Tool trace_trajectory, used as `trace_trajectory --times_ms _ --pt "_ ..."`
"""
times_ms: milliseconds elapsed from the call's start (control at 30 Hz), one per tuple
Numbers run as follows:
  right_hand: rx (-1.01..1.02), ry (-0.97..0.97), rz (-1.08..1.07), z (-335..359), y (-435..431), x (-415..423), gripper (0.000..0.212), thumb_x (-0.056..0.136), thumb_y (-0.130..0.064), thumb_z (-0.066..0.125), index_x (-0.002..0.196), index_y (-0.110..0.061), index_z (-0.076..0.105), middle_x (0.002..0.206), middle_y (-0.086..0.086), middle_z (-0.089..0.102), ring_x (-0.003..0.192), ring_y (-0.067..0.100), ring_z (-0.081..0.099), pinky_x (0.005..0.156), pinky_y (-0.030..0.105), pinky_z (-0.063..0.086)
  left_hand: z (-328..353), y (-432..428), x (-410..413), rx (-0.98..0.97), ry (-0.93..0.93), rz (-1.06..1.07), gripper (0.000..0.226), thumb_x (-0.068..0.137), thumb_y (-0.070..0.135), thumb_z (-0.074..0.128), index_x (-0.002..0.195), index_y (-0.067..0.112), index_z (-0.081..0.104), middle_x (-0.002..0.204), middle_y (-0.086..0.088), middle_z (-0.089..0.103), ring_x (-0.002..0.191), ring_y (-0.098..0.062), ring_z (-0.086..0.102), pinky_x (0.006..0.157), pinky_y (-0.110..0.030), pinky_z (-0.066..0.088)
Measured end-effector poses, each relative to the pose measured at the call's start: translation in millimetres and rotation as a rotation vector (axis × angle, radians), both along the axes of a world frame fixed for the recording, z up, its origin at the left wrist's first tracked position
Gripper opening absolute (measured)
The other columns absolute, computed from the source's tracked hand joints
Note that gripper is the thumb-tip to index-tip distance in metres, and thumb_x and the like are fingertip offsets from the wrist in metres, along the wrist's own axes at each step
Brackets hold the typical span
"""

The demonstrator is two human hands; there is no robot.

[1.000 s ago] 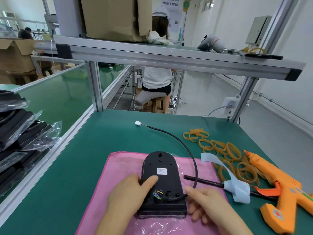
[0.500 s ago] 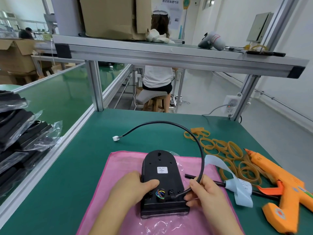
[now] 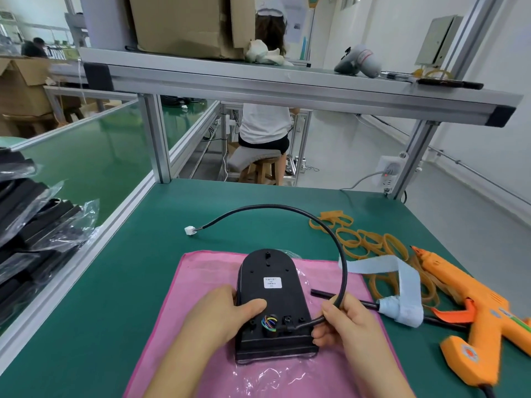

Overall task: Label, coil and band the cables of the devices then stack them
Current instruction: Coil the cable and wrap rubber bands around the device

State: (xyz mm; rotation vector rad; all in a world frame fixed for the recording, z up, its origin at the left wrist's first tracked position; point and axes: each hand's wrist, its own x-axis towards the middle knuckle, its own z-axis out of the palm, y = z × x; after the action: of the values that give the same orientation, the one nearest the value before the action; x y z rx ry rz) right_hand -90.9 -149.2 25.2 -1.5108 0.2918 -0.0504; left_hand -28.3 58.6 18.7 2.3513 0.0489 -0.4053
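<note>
Bagged stack (image 3: 34, 225), bench left: units judged finished.
Device (image 3: 270, 297), on pink cloth (image 3: 201, 282): left hand (image 3: 227, 314) gripped its side, thumb on top.
Cable (image 3: 316, 219): one open arc, pinched by right hand (image 3: 347, 323); coiling barely begun.
Rubber bands (image 3: 362, 239): loose nearby, none applied.

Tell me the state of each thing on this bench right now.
Device: back up on pink cloth, gripped by left hand.
Cable: uncoiled, unbanded, pinched by right hand.
White connector: plugged into nothing.
Rubber bands: loose pile, unused.
Glue gun: lying on its side, unheld.
Blue tape: partly unrolled.
</note>
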Motion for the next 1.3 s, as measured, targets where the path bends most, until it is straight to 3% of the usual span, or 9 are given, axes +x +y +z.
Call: trace_trajectory --times_ms 200,300,400,567,767,1000,1100,1200,1300 --pt "-0.015 -0.025 0.008 -3 -2 -2 0.011 0.095 0.001 0.05 0.084 0.002 0.05 0.058 0.007 0.064 0.05 0.017 0.06 0.048 0.025 0.052 -1 0 0 -0.03 0.001 0.002 0.038 0.081 0.056 0.064 0.097 0.021 0.064 0.094 0.005 0.073 0.09 -0.015 0.068 0.088 -0.038 0.053" --pt "-0.161 -0.048 0.065 -2 -6 -2 0.016 0.093 -0.001 0.053 0.079 -0.007 0.056 0.061 0.004 0.065 0.056 0.014 0.062 0.055 0.023 0.052 -2 0 1 -0.055 0.009 0.001 0.038 0.082 0.055 0.066 0.098 0.02 0.064 0.095 0.005 0.072 0.091 -0.015 0.068 0.089 -0.038 0.053" --pt "-0.372 -0.093 0.12 3 -12 5 0.019 0.089 -0.012 0.062 0.071 -0.018 0.062 0.065 -0.008 0.065 0.061 0.002 0.057 0.063 0.012 0.046 -3 1 0 -0.101 0.014 0.032 0.039 0.08 0.053 0.07 0.1 0.02 0.063 0.097 0.005 0.072 0.093 -0.015 0.068 0.091 -0.038 0.052" --pt "-0.421 -0.028 0.161 4 -13 22 0.01 0.085 -0.02 0.066 0.079 -0.012 0.064 0.075 -0.006 0.069 0.072 0.004 0.062 0.081 0.034 0.05 -6 -1 -4 -0.154 -0.002 0.046 0.032 0.083 0.05 0.067 0.099 0.022 0.064 0.095 0.005 0.072 0.091 -0.016 0.068 0.089 -0.04 0.053" --pt "-0.361 -0.052 0.181 2 -8 26 0.011 0.087 -0.02 0.064 0.078 -0.025 0.066 0.078 -0.005 0.07 0.086 0.021 0.067 0.087 0.045 0.054 -5 -2 -5 -0.18 -0.016 0.025 0.022 0.091 0.039 0.06 0.098 0.019 0.066 0.095 0.005 0.073 0.091 -0.015 0.068 0.091 -0.04 0.052" --pt "-0.245 -0.032 0.137 4 -7 27 0.015 0.09 -0.019 0.061 0.076 -0.021 0.064 0.065 -0.01 0.062 0.067 0.012 0.061 0.07 0.036 0.057 -2 -6 -3 -0.418 0.044 0.115 0.022 0.087 0.042 0.066 0.094 0.02 0.068 0.085 0.009 0.076 0.081 -0.008 0.072 0.086 -0.034 0.055" --pt "-0.199 -0.02 0.143 6 -10 25 0.013 0.091 -0.016 0.06 0.078 -0.013 0.062 0.064 -0.005 0.06 0.066 0.014 0.06 0.074 0.044 0.057 1 -7 -2 -0.547 0.049 0.178 0.022 0.085 0.037 0.07 0.095 0.018 0.066 0.083 0.006 0.077 0.076 -0.008 0.073 0.074 -0.028 0.054" --pt "-0.251 -0.049 0.194 10 -11 22 0.011 0.089 -0.016 0.062 0.079 -0.017 0.065 0.079 0.004 0.068 0.077 0.014 0.062 0.082 0.041 0.054 7 -9 -4 -0.757 0.068 0.237 0.026 0.085 0.023 0.072 0.108 0.016 0.06 0.091 -0.002 0.076 0.082 -0.019 0.074 0.075 -0.036 0.056" --pt "-0.319 -0.118 0.178 19 -13 21 0.009 0.084 -0.012 0.067 0.077 -0.017 0.067 0.089 0.004 0.068 0.082 0.009 0.061 0.087 0.034 0.048 14 -11 -7 -0.849 0.035 0.191 0.028 0.087 0.013 0.068 0.112 0.016 0.058 0.092 0.002 0.076 0.085 -0.019 0.074 0.073 -0.032 0.057"
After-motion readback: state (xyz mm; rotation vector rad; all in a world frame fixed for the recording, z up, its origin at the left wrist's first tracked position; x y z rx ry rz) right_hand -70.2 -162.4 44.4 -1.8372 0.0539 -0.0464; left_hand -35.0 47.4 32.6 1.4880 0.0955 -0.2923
